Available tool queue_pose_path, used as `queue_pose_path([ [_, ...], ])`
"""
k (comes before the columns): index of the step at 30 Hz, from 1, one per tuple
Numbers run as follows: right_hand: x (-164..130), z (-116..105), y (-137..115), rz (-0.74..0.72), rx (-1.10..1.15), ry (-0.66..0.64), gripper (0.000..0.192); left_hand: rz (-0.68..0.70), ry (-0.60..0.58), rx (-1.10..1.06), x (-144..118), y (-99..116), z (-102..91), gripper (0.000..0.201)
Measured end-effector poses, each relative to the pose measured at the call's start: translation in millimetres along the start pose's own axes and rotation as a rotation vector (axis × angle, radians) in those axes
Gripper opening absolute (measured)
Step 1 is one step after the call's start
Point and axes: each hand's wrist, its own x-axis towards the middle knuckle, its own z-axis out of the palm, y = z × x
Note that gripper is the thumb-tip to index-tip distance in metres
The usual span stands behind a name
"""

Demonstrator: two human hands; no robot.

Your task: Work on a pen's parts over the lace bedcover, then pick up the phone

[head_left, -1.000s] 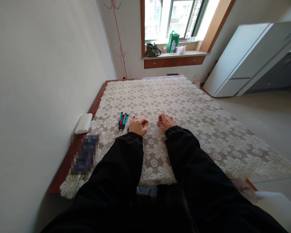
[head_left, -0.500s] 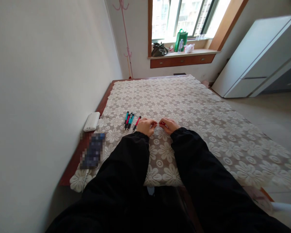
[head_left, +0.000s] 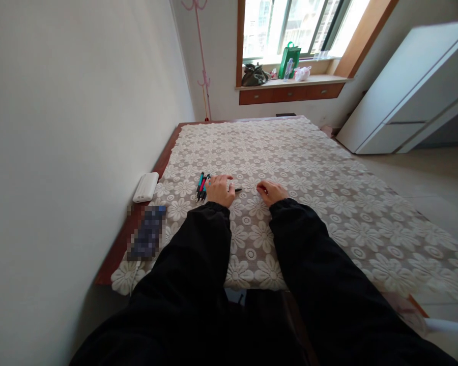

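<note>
Working at a long table draped in a cream lace cloth patterned with flowers (head_left: 290, 168), a person in black sleeves appears to be taking a pen apart or putting one together, with both hands resting low on the cloth. The left hand (head_left: 219, 190) lies knuckles-up and loosely curled just beside a small cluster of teal and red pens with black tips (head_left: 202, 185), touching or nearly touching them; a short dark pen part (head_left: 237, 190) pokes out from under its fingers, though whether the hand truly grips it cannot be told at this size. The right hand (head_left: 273, 192) is closed in a pinch, and a thin pale rod, perhaps a refill (head_left: 252, 188), seems to run from its fingertips toward the left hand. Judged from this, the step in hand is a fine one, and the next move calls for lining up two slender pieces squarely and steadily. Near the table's left edge lies a white rounded rectangular case (head_left: 145, 186), and nearer the camera a dark flat object that is blurred out (head_left: 147, 239). A green bag (head_left: 289, 61) stands on the distant windowsill. No brand, label or writing can be read anywhere.
</note>
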Motion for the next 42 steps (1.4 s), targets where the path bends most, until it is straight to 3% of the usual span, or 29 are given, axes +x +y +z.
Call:
queue_pose_path([
  [9, 0.4, 3.5, 1.2, 0.013, -0.041, -0.02, 0.015, 0.087, -0.145, 0.065, -3.1, -11.5, 13.4, 0.022],
  [21, 1.6, 9.5, 9.2, -0.059, -0.058, -0.054, 0.015, 0.15, -0.178, 0.043, -4.1, -10.3, 16.7, 0.015],
  [42, -2.8, 3.2, -8.4, 0.02, -0.118, -0.046, 0.006, 0.186, -0.231, -0.053, -6.4, -1.5, 14.2, 0.014],
])
